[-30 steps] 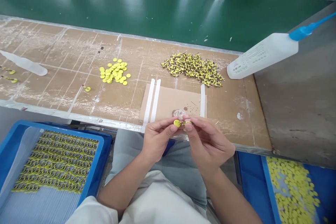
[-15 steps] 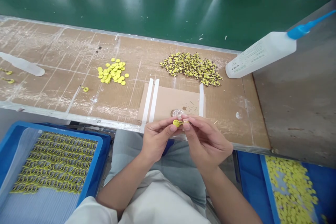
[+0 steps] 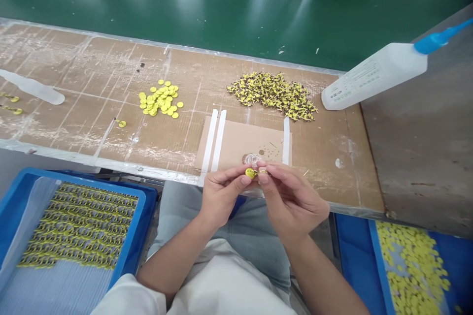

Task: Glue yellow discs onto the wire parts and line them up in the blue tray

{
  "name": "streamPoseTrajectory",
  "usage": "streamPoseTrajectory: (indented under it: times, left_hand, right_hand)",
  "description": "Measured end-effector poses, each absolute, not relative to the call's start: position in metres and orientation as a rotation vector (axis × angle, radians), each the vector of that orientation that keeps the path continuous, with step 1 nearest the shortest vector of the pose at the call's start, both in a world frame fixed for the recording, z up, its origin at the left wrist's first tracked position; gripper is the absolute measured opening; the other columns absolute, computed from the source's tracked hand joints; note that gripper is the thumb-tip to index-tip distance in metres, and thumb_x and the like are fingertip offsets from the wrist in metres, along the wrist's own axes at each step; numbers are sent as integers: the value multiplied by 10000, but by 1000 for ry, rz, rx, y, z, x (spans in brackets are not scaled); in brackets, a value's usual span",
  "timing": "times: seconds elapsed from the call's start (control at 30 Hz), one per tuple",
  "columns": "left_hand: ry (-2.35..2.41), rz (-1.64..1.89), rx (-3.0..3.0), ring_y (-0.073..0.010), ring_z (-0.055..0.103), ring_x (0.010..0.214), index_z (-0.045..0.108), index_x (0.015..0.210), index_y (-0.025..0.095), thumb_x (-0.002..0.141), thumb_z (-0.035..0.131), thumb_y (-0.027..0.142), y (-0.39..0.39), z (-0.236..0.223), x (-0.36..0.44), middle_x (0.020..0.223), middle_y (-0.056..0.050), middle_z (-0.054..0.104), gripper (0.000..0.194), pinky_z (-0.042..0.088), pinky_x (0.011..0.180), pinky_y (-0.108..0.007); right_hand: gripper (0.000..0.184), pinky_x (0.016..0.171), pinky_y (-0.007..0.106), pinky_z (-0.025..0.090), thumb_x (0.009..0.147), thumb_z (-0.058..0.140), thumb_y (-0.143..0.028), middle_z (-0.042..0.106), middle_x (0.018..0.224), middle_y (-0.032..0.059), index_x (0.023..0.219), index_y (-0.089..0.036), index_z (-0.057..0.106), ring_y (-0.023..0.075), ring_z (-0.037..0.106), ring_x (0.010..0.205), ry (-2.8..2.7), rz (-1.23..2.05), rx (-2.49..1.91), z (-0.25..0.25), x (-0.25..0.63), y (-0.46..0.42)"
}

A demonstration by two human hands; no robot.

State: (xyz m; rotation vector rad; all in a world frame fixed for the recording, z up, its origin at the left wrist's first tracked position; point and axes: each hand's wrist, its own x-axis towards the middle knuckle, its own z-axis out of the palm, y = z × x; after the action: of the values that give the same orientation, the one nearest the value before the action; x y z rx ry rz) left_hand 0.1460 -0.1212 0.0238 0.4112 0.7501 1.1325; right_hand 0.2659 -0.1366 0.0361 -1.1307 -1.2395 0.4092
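My left hand [image 3: 221, 196] pinches a small yellow disc [image 3: 250, 173] between thumb and fingers, just over the near edge of the bench. My right hand [image 3: 290, 202] is closed in a pinch on a tiny yellow-and-dark piece [image 3: 263, 172] held against that disc. Both hands meet above my lap, in front of a cardboard square [image 3: 244, 142] with white strips and a small clear round dish [image 3: 252, 159]. A loose pile of yellow discs [image 3: 160, 99] lies to the left, a heap of yellow-and-dark small parts [image 3: 275, 93] to the right.
A white squeeze bottle with a blue nozzle [image 3: 377, 78] leans at the right. A blue tray [image 3: 133, 241] with rows of finished yellow pieces sits at lower left; another blue tray [image 3: 373, 261] of yellow discs at lower right. A green conveyor belt [image 3: 221, 10] runs behind the bench.
Both hands stay pinched together on the disc and small piece; only the camera has shifted slightly.
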Motion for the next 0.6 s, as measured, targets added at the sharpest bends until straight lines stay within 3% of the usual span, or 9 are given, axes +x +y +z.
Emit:
streamPoseTrajectory:
  times: [0.6]
  left_hand:
    - [815, 1154, 477, -243, 776, 886, 839, 926, 228, 689, 933, 314, -121, 18, 145, 979, -90, 811, 269, 641, 877, -361]
  right_hand:
    - [347, 825, 437, 682, 832, 769, -49, 770, 1030, 27, 1078, -295, 773, 229, 752, 875, -1268, 442, -1111, 33, 268, -137]
